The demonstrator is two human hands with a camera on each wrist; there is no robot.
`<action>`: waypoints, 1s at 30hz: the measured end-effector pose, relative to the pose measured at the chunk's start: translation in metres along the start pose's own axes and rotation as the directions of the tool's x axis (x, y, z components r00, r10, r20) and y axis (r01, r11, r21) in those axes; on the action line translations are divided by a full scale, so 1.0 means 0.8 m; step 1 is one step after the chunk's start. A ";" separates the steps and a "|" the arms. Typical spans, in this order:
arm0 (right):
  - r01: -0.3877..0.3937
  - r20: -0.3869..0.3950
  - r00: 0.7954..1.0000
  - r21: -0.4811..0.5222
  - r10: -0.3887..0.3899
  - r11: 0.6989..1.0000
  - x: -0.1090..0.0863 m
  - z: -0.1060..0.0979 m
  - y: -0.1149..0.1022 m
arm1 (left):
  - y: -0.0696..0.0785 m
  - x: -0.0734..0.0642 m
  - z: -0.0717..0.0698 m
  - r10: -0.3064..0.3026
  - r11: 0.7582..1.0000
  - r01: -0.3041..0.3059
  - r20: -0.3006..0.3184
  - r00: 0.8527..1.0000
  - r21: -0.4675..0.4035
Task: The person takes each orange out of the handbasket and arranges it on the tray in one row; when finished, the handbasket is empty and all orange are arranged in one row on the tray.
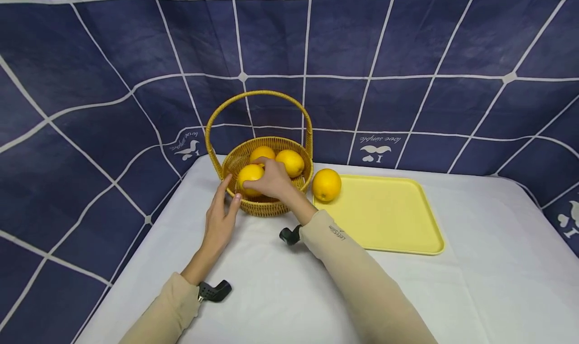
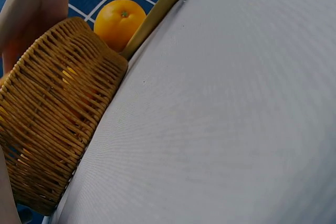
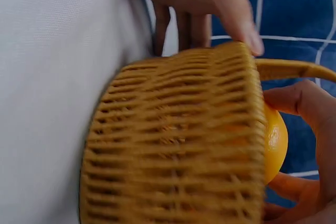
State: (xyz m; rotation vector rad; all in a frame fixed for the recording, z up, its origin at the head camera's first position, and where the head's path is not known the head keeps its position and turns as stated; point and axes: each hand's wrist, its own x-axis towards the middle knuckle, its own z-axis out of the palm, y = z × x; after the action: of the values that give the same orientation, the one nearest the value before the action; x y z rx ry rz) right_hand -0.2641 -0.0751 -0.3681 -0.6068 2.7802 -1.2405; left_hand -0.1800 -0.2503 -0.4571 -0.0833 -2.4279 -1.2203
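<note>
A woven wicker basket point(image 1: 264, 210) with a tall arched handle stands on the table and has two oranges point(image 1: 291, 163) towards its back. My right hand point(image 1: 275, 179) reaches over the rim, thumb and fingers gripping a third orange point(image 1: 250, 175) at the basket's front left. In the right wrist view that orange point(image 3: 275, 142) shows just past the rim. My left hand point(image 1: 220, 224) is at the basket's left front side, its thumb touching the rim and its fingers extended along the outside. Another orange point(image 1: 326, 185) sits at the tray's left back corner, beside the basket.
A yellow rectangular tray point(image 1: 384, 213) lies right of the basket on a white tablecloth point(image 1: 271, 293). Behind and to the sides hangs a dark blue cloth point(image 1: 344, 37) with white grid lines. Each wrist carries a small black device point(image 1: 214, 291).
</note>
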 end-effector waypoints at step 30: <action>-0.049 -0.304 0.950 0.087 0.073 0.995 -0.126 -0.180 0.078 | -0.002 0.001 -0.001 0.032 0.999 -0.032 -0.010 0.999 -0.017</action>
State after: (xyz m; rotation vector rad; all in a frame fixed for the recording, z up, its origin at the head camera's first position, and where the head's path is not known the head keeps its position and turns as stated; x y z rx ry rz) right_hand -0.2194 0.1014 -0.3278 -0.3439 2.9459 -1.5420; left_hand -0.1810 -0.2521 -0.4571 -0.1206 -2.3985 -1.2242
